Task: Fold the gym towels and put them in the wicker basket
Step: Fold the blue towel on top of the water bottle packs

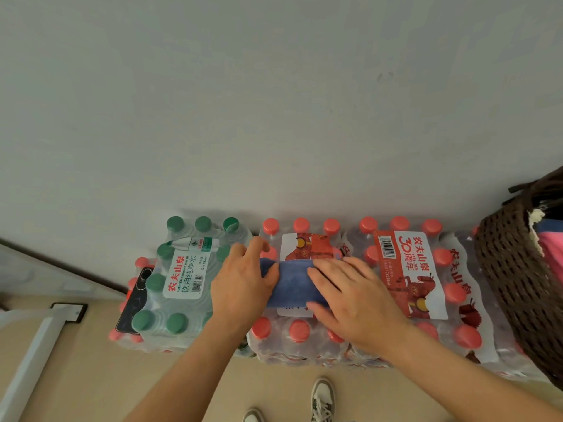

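Note:
A blue gym towel (292,283), folded into a narrow band, lies on top of a shrink-wrapped pack of red-capped water bottles (300,330). My left hand (243,281) grips the towel's left end, thumb over the fabric. My right hand (350,296) lies flat on the towel's right part, fingers spread and pressing down. At the right edge stands the dark brown wicker basket (511,269); pink and blue folded cloth shows inside it.
A pack of green-capped bottles (182,278) stands to the left, with a dark phone (137,296) lying beside it. More red-capped packs (426,278) reach to the basket. A white wall is behind; tan floor and my shoes (323,400) are below.

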Demonstrator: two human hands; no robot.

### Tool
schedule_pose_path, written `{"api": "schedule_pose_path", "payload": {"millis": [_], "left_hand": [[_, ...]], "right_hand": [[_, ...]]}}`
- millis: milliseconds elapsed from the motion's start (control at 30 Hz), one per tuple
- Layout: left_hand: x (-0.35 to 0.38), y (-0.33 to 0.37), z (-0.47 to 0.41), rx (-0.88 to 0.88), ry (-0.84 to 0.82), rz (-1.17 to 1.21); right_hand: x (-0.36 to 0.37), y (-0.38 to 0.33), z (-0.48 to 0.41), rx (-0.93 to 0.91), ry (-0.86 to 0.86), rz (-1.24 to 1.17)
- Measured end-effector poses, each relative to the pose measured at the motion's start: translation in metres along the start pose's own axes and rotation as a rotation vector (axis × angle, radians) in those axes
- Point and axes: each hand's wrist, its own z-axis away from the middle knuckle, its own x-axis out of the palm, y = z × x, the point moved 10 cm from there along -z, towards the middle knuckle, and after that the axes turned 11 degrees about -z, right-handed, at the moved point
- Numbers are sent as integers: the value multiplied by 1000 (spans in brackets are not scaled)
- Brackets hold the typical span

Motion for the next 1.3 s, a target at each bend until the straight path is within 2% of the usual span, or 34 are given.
{"api": "schedule_pose_path", "payload": {"millis": [67,167,267,400,500,567,633,700,767,833,900,967,1000,1067,1133,1233,1300], "left_hand": [[-7,17,-1,167,95,38],[-10,44,19,524,197,-26],[-7,30,34,625,124,-116],[2,13,35,554,-1,-296],[5,13,24,468,-41,-253],[-2,5,13,361,-86,-12],[-6,-8,5,95,-236,369],[5,-17,8,-164,-340,681],[20,-24,15,-334,-392,735],[29,-28,17,-378,-402,607],[32,-33,14,-363,-386,425],[31,-32,10,-340,-370,333],[31,-31,7,-325,-360,310],[32,-29,2,-317,-360,284],[36,-31,-3,-329,-376,289],[48,-35,-4,-407,-471,430],[57,-34,0,-462,-579,570]], "right_hand": [[13,6,7,13,-126,68],[14,9,6,8,-150,97],[14,11,3,43,-157,76],[11,23,-1,153,-172,-38],[5,37,-10,277,-168,-312],[-1,55,-15,462,-154,-672],[-5,73,-12,677,-48,-1042],[0,87,-3,870,121,-1255],[11,89,7,976,140,-1140],[15,84,11,970,117,-904],[1,77,8,860,148,-574],[-19,62,-1,673,183,-213],[-28,51,-5,556,233,-106],[-35,24,-14,320,268,-46],[-23,-1,-17,134,188,-17],[3,-9,-14,39,30,71],[7,-3,-15,27,14,98]]}}
